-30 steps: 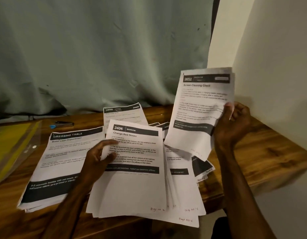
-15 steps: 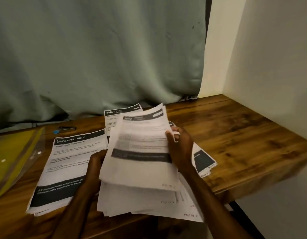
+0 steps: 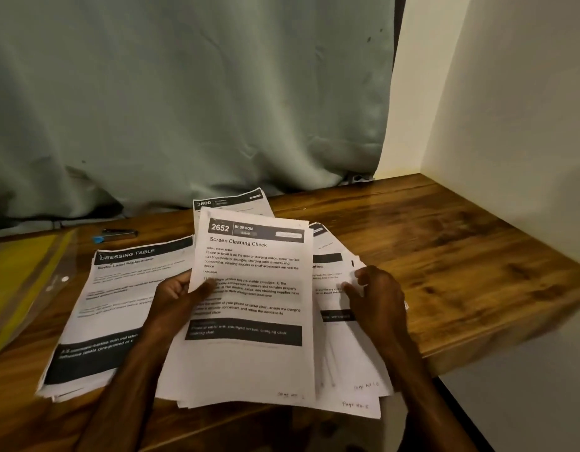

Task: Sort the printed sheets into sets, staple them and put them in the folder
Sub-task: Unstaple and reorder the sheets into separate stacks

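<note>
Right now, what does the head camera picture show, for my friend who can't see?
A person's left hand pinches a sheet headed Screen Cleaning Check over a pile of printed sheets on a wooden table, the right hand lying on the pile. Left of it lie another stack and a yellow folder.

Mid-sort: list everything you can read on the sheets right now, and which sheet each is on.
"2652", "BEDROOM", "Screen Cleaning Check": top sheet, gripped by the left hand.
"DRESSING TABLE": left stack.
"3800": back sheet.
Body text everywhere, and the handwritten page marks on the fanned sheets: too small or blurred to read.
</note>
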A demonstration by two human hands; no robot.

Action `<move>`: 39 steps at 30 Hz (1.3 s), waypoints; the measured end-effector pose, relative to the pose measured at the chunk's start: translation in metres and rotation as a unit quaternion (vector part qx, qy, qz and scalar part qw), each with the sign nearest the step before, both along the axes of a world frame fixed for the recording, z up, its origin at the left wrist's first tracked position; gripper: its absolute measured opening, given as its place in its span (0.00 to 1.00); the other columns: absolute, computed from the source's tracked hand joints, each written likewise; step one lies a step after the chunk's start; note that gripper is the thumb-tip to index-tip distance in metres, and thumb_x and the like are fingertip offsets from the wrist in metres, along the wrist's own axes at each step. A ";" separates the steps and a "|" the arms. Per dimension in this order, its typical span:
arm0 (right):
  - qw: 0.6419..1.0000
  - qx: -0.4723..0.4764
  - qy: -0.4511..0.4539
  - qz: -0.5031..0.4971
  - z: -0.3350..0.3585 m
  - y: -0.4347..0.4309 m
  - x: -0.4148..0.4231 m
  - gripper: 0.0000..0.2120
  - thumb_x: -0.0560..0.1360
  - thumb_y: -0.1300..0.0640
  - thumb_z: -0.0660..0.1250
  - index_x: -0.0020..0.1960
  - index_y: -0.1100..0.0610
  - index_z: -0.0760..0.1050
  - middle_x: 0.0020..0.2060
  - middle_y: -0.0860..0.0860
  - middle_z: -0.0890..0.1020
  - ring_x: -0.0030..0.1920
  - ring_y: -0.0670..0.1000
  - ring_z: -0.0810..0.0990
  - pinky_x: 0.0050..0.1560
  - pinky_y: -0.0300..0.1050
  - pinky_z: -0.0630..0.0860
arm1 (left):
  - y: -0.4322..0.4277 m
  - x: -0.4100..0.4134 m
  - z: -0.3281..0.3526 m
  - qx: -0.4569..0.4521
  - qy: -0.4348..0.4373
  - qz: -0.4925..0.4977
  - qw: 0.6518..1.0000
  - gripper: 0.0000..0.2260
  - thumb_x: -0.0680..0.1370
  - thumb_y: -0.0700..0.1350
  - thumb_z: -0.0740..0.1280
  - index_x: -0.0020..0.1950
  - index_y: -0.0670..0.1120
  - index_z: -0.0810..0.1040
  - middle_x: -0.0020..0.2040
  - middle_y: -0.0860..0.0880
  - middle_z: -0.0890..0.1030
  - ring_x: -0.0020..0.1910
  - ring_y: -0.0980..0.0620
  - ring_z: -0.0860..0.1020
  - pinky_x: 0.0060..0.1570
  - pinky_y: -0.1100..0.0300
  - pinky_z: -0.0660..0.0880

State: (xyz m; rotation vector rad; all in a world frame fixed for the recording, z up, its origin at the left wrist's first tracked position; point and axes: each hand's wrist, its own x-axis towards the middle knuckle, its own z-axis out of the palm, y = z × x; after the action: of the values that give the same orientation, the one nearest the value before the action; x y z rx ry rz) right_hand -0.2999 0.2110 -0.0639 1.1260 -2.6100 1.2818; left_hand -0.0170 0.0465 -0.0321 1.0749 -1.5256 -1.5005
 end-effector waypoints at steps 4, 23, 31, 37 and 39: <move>0.995 0.098 0.016 0.009 -0.012 0.001 -0.012 0.24 0.68 0.36 0.76 0.47 0.56 0.77 0.47 0.52 0.81 0.47 0.53 0.80 0.44 0.47 0.79 | 0.000 0.000 0.001 -0.004 0.006 0.000 1.000 0.10 0.77 0.42 0.72 0.59 0.47 0.82 0.48 0.50 0.88 0.44 0.47 0.87 0.36 0.60 0.83; 0.952 -0.173 -0.246 0.060 0.006 0.002 -0.023 0.07 0.75 0.59 0.75 0.51 0.60 0.84 0.43 0.54 0.87 0.44 0.56 0.87 0.49 0.58 0.84 | 0.000 0.000 0.000 0.001 0.036 0.018 0.999 0.09 0.78 0.40 0.71 0.57 0.47 0.81 0.44 0.53 0.88 0.41 0.50 0.87 0.33 0.62 0.81; 0.864 -0.272 -0.418 0.076 0.021 0.020 -0.027 0.11 0.77 0.62 0.72 0.59 0.63 0.80 0.49 0.59 0.87 0.52 0.65 0.85 0.55 0.61 0.82 | 0.000 -0.001 0.002 0.011 0.082 0.018 0.996 0.09 0.78 0.40 0.71 0.57 0.49 0.82 0.47 0.49 0.88 0.44 0.46 0.87 0.36 0.58 0.84; 0.870 -0.274 -0.401 0.085 0.021 0.023 -0.025 0.09 0.77 0.62 0.72 0.57 0.61 0.81 0.49 0.58 0.87 0.48 0.62 0.86 0.49 0.55 0.84 | 0.000 -0.002 0.003 0.014 0.093 0.019 0.995 0.10 0.77 0.40 0.71 0.58 0.46 0.82 0.50 0.46 0.87 0.46 0.44 0.87 0.39 0.57 0.84; 0.868 -0.277 -0.404 0.084 0.021 0.022 -0.025 0.09 0.77 0.62 0.72 0.57 0.61 0.81 0.49 0.59 0.87 0.48 0.62 0.86 0.49 0.57 0.84 | 0.002 -0.003 0.004 0.019 0.098 0.015 0.995 0.10 0.78 0.39 0.70 0.58 0.46 0.81 0.50 0.46 0.88 0.45 0.45 0.87 0.38 0.56 0.84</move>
State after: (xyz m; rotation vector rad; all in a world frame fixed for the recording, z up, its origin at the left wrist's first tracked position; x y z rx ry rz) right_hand -0.3251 0.2335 -0.0430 0.8150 -2.2344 2.7973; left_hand -0.0199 0.0484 -0.0280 0.9375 -1.3449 -1.5707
